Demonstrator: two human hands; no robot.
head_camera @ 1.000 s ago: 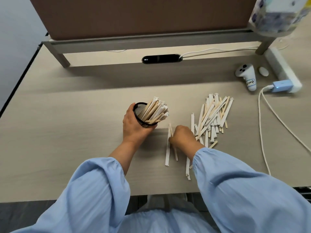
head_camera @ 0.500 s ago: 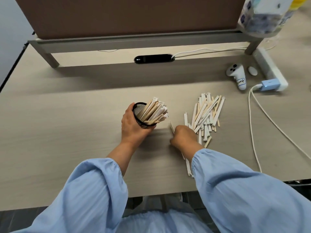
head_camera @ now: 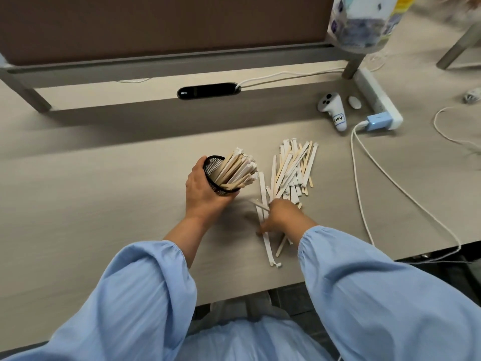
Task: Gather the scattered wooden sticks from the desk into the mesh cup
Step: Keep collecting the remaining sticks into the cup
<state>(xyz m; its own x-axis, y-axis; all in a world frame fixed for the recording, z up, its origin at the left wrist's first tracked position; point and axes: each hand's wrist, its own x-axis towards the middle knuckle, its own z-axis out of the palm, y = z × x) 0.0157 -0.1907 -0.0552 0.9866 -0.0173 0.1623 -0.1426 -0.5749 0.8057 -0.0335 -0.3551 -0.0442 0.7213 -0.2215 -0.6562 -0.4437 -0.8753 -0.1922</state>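
My left hand [head_camera: 201,192] grips the black mesh cup [head_camera: 217,175], which is tilted to the right with several wooden sticks [head_camera: 238,168] fanning out of its mouth. A pile of loose wooden sticks [head_camera: 291,168] lies on the desk [head_camera: 91,204] just right of the cup. My right hand [head_camera: 282,216] rests palm down on the near end of that pile, fingers closed around a few sticks [head_camera: 263,204] that poke out on both sides of it. More sticks [head_camera: 270,252] stretch from under the hand toward the desk's front edge.
A white controller [head_camera: 333,109], a small white oval object [head_camera: 354,102] and a power strip with a blue plug [head_camera: 377,121] sit at the back right. A white cable [head_camera: 385,183] runs across the right side. A raised shelf with a black bar [head_camera: 208,90] spans the back.
My right hand has closed on a few sticks at the near end of the pile and shifted slightly toward it. The cup stays in my left hand, still tilted.
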